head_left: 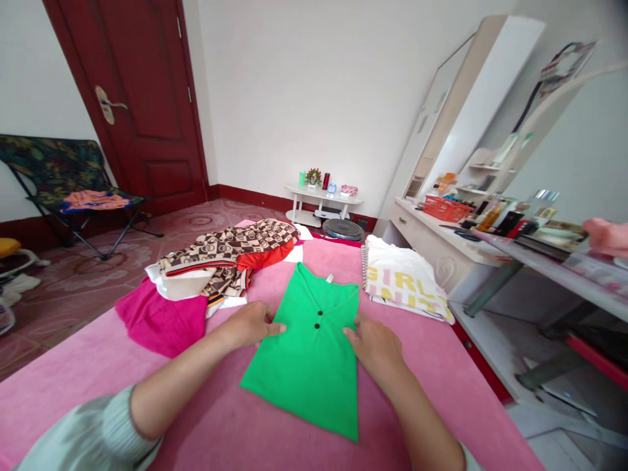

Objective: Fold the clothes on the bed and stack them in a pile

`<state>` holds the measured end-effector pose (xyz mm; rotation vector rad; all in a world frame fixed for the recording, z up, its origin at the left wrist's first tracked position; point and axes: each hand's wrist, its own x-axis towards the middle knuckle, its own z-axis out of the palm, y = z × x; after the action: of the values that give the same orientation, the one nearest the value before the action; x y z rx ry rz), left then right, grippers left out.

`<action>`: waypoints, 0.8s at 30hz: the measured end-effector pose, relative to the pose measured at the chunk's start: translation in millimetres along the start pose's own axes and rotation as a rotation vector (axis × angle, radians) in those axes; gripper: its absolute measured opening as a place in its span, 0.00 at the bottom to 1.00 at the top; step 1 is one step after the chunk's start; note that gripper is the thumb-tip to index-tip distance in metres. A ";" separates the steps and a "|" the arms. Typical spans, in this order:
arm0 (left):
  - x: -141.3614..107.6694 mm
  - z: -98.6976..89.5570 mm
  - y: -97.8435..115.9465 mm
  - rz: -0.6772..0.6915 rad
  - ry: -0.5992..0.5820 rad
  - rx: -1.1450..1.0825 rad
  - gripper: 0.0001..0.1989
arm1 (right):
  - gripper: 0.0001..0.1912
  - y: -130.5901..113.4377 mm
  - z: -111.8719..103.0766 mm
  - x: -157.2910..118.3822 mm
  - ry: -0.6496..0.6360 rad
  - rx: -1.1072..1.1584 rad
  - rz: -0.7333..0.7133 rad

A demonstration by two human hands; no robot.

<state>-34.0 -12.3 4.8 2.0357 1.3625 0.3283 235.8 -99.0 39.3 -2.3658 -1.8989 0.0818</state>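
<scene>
A green V-neck top (314,366) with 2 black buttons (316,326) lies flat on the pink bedspread (210,405). The left hand (249,325) and right hand (379,345) each pinch a side edge, grip clamped, thumb uppermost. The cloth looks light, soft and floppy, so both edges suit a flat, even hold.

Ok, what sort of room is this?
Probably a home bedroom: a pink-covered, bed-like surface with a green top on it, and what looks like a dressing table with bottles.
</scene>
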 end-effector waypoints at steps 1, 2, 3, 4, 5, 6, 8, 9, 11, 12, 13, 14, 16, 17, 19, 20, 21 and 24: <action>-6.0 0.7 1.3 0.012 -0.022 -0.034 0.17 | 0.18 0.6 -0.6 -1.1 -0.021 -0.005 -0.003; -11.4 1.5 3.4 0.024 -0.033 -0.063 0.16 | 0.20 0.5 -0.6 -2.5 -0.037 0.002 -0.014; -16.3 2.5 6.0 0.037 -0.026 -0.082 0.15 | 0.23 0.1 -0.1 -3.7 -0.050 0.021 -0.031; -20.6 3.7 9.5 0.052 -0.005 -0.091 0.13 | 0.26 -0.6 1.0 -4.7 -0.059 0.050 -0.052; -24.3 5.1 13.8 0.069 0.025 -0.092 0.12 | 0.28 -1.4 2.4 -5.2 -0.066 0.091 -0.074; -27.4 6.7 19.0 0.090 0.057 -0.087 0.11 | 0.31 -2.2 4.0 -5.2 -0.069 0.141 -0.094; -32.0 10.3 33.0 0.153 0.118 -0.078 0.10 | 0.33 -4.2 7.4 -4.0 -0.073 0.268 -0.130; -33.5 12.4 41.7 0.189 0.138 -0.081 0.09 | 0.33 -5.4 9.0 -3.1 -0.075 0.345 -0.145; -35.1 17.8 62.0 0.249 0.173 -0.102 0.10 | 0.32 -8.5 11.2 -0.9 -0.059 0.518 -0.161; -35.3 21.6 72.9 0.276 0.179 -0.115 0.11 | 0.31 -10.4 12.0 0.1 -0.046 0.610 -0.158; -35.3 26.3 83.5 0.303 0.178 -0.124 0.12 | 0.30 -12.4 12.6 1.0 -0.035 0.701 -0.147; -35.3 32.2 93.5 0.332 0.170 -0.128 0.12 | 0.28 -14.3 13.3 1.7 -0.028 0.786 -0.132; -35.7 47.3 109.3 0.395 0.135 -0.125 0.11 | 0.25 -17.1 15.2 2.6 -0.019 0.914 -0.126; -36.6 56.1 114.6 0.422 0.111 -0.127 0.10 | 0.23 -17.8 17.0 2.7 -0.012 0.962 -0.138; -40.0 73.7 120.0 0.466 0.058 -0.148 0.11 | 0.19 -17.9 22.3 2.7 0.011 1.043 -0.169; -42.4 80.9 120.9 0.493 0.030 -0.166 0.11 | 0.17 -17.5 25.6 2.5 0.022 1.079 -0.171; -44.8 85.9 121.3 0.522 0.001 -0.191 0.11 | 0.14 -17.3 28.9 2.2 0.028 1.116 -0.164; -47.1 82.9 122.7 0.578 -0.113 -0.301 0.05 | 0.08 -19.6 34.5 1.1 0.059 1.226 -0.139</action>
<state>79.7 -115.6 28.1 2.1105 0.5889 0.6170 213.4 -92.0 7.3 -1.3583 -1.3076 0.8578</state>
